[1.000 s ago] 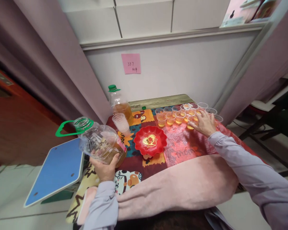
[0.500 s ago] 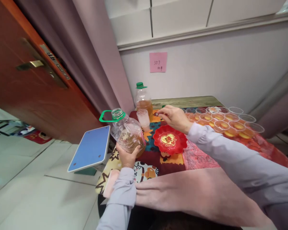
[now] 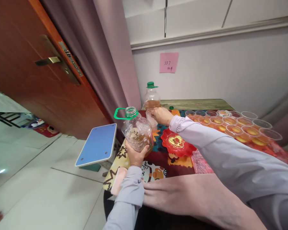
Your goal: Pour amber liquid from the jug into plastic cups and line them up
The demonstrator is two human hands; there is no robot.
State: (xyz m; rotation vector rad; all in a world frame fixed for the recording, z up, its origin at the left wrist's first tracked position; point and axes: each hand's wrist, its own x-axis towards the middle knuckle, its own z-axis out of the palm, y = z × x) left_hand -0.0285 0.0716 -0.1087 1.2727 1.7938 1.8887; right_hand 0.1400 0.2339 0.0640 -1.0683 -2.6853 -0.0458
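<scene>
My left hand [image 3: 136,155] is wrapped round the lower part of a clear plastic jug [image 3: 136,129], which has no cap. The jug has a green handle ring at its neck and amber liquid low inside. Just beyond it stands a stack of clear plastic cups [image 3: 151,119]. My right hand [image 3: 162,115] has its fingers closed at the rim of the top cup, partly covering it. A red scalloped plate [image 3: 166,143] with a gold heart lies under my right forearm.
Behind the cups stands a second jug [image 3: 152,99] with a green cap. A loose green cap [image 3: 171,108] lies nearby. Several filled cups [image 3: 234,129] crowd the right side. A pink phone-like object [image 3: 118,181] lies at the table's left edge; a blue stool [image 3: 96,145] stands beyond.
My right hand has moved left from above the plate to the cup stack. My left hand still holds the jug. The view has shifted slightly left.
</scene>
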